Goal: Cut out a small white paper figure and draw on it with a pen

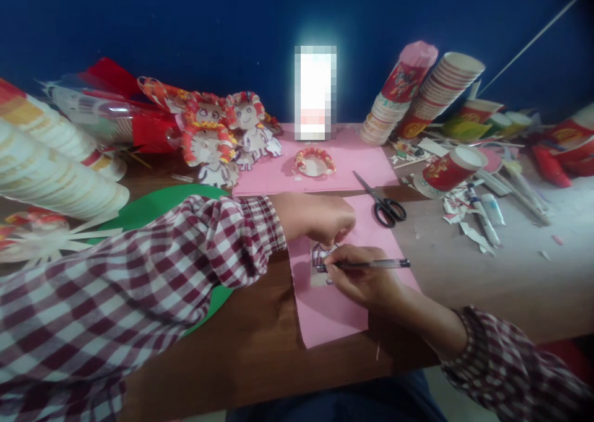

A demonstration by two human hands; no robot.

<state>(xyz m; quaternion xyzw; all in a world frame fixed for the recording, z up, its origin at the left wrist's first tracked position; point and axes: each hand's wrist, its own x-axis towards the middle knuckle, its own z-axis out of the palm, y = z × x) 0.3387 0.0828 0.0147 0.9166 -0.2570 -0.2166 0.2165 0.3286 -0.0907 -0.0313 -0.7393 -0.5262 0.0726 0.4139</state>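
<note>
My right hand (371,279) grips a black pen (380,264), its tip down on a small pale piece of paper (318,278) bearing a dark line drawing. Just beyond that piece, my left hand (329,218) rests with curled fingers at its far edge; whatever is under the fingertips is hidden. Beneath both hands lies a pink sheet (334,323). Black-handled scissors (387,208) lie open to the right of my left hand, partly over the sheet's edge.
Paper figures (245,122) stand at the back left, near stacked paper cups (51,168) and a green sheet (162,199). A ring-shaped paper piece (315,163) lies behind my hands. More cup stacks (436,94), a red cup (450,168), scraps and a marker (482,215) occupy the right.
</note>
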